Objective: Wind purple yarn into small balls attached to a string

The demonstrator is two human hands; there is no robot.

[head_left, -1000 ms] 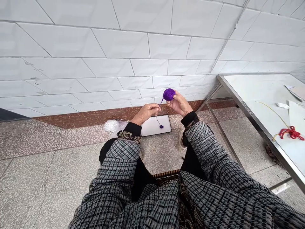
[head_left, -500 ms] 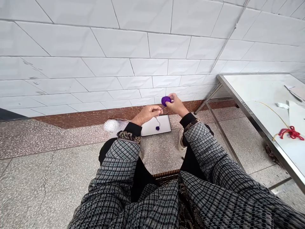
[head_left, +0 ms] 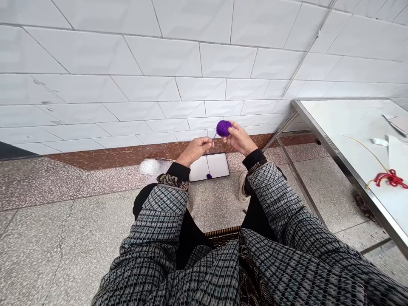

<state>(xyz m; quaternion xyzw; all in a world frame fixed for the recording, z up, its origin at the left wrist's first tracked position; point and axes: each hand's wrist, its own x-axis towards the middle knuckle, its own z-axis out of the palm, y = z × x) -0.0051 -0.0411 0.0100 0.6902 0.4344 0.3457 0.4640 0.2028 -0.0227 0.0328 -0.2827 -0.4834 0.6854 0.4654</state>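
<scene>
Right hand [head_left: 239, 139] with round yarn ball [head_left: 223, 128]

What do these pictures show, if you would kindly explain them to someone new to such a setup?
There is no machine here: a person works with two bare hands. One camera, worn on the head, takes every picture, looking forward and down. The right hand holds a ball of purple yarn; the left hand pinches a purple strand leading to it. Below the left hand, a thin thread runs down to a small purple bunch. On the floor are a shallow white tray and some white yarn. On the table to the right lie a red knotted cord and a yellow cord.
</scene>
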